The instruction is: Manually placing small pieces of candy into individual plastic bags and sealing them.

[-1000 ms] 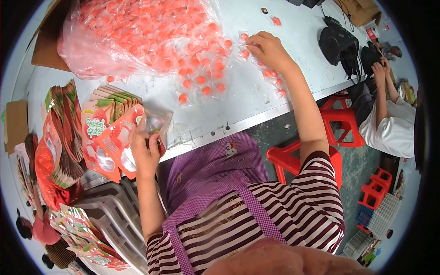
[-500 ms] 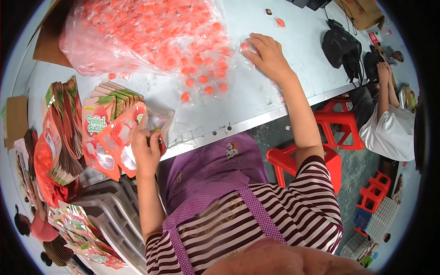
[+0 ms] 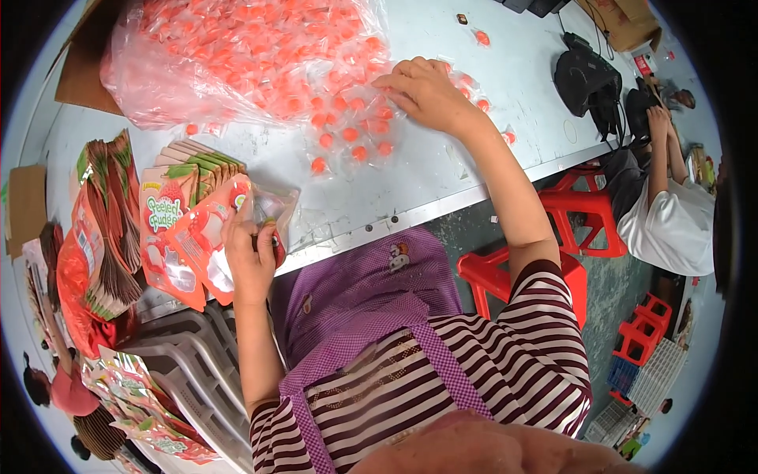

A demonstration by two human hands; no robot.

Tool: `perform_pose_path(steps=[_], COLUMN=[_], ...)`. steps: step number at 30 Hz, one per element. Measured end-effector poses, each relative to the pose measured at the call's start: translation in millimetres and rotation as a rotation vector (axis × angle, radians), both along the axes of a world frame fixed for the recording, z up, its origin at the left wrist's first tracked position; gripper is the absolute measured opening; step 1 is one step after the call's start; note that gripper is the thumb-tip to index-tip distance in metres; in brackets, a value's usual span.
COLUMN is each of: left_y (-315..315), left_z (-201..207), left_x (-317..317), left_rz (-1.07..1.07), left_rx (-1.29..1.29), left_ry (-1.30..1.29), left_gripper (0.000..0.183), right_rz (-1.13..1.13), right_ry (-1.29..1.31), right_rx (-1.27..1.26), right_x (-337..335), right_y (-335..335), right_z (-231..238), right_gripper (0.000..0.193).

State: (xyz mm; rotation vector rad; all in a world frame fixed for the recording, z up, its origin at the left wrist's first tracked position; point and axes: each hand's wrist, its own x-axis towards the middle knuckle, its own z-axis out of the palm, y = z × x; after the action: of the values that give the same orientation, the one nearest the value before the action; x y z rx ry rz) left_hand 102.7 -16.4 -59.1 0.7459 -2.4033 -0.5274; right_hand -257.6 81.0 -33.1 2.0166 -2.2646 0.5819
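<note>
At the table's front edge, my left hand (image 3: 251,257) is closed on a pink snack pouch (image 3: 272,207) whose mouth gapes toward the table. Under and beside that hand lie more flat printed pouches (image 3: 167,237), with a fanned stack (image 3: 205,167) behind them. My right hand (image 3: 430,96) reaches over the table, fingers apart and pointing left at the wrapped pink candies (image 3: 351,134). Its fingertips are at the right edge of the loose candies; I see nothing held. A few wrapped candies (image 3: 467,80) lie just right of this hand.
A large clear bag (image 3: 126,87) spills candies at the back left. Bundled pouches (image 3: 110,237) stand at the left, above grey crates (image 3: 185,359). A black bag (image 3: 588,79) lies at the right end. Red stools (image 3: 580,217) and a seated person (image 3: 671,213) are to the right.
My right hand has moved left to the loose candies, and several candies now show to its right, where the hand and forearm were. My left hand keeps its hold on the pouch.
</note>
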Motion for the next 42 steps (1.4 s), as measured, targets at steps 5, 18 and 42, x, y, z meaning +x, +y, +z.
perform_pose_path(steps=[5, 18, 42], left_y=[1.0, 1.5, -0.6], left_z=[3.6, 5.6, 3.5], left_x=[-3.2, -3.6, -3.5], left_rz=[-0.004, 0.006, -0.014], left_rx=[-0.024, 0.013, -0.067], left_ry=[0.027, -0.003, 0.013], left_gripper=[0.017, 0.017, 0.018], right_rz=[0.001, -0.113, 0.071], right_ry=[-0.161, -0.009, -0.105], right_rx=[-0.166, -0.210, -0.066], right_x=[-13.7, -11.0, 1.6], right_y=[-2.6, 2.9, 11.4], right_z=[-2.1, -6.7, 2.6], right_gripper=[0.018, 0.025, 0.026])
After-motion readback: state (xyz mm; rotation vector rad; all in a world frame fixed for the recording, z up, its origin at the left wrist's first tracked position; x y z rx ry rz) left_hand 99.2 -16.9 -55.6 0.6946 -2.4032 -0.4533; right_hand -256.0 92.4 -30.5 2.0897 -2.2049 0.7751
